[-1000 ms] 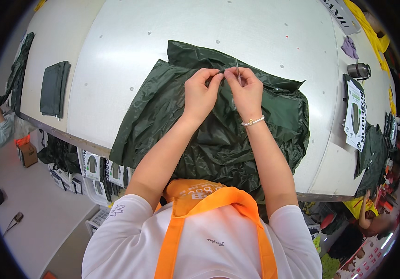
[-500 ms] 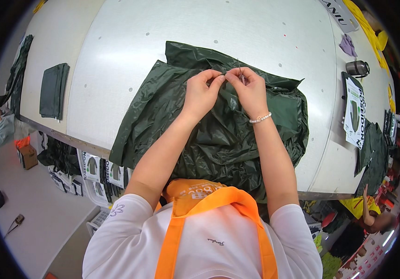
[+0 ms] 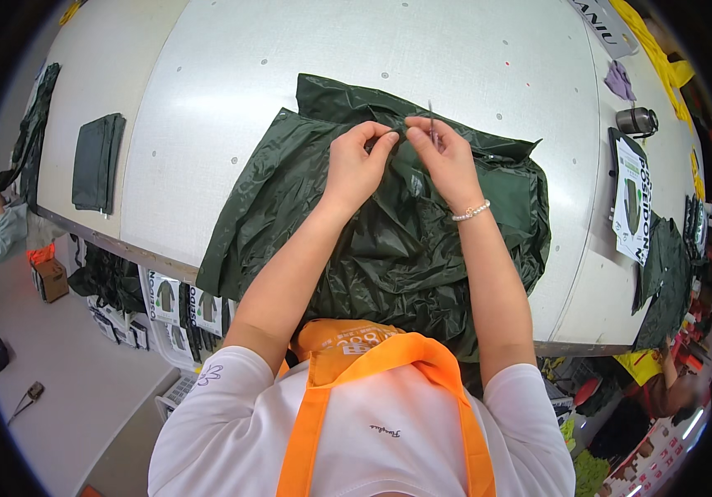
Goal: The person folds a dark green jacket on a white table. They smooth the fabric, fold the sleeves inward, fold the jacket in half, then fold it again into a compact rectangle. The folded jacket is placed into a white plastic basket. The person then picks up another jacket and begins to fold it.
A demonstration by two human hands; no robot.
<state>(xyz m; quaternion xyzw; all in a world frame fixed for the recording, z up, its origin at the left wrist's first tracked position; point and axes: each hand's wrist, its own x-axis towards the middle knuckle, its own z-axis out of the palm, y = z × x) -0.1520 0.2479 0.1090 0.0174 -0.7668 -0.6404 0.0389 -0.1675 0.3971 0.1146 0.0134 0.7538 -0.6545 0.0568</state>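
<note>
In the head view, the person is bending over a crumpled dark green cloth point(image 3: 356, 257), which is lying spread on the pale bench point(image 3: 223, 91), directly in front of the body. The left hand point(image 3: 360, 161) is pinching a small piece of its upper part between thumb and forefinger. Just beside it, the right hand point(image 3: 448, 164) is clasping a thin metal tool point(image 3: 434, 124), whose tip is pointing away from the person; whether its thumb and forefinger are also gripping cloth or thread is not showing clearly. A folded green bundle point(image 3: 97, 163) is resting well apart, to the left.

The step in hand is looking like fine fingertip work at the pinched spot. Doing it well is probably depending on a firm left pinch, with the fabric lying slack enough not to tug. The slick-looking material is likely wanting small, slow movements, and the tool's point is best staying angled clear of both the cloth and the left fingertips.
</note>
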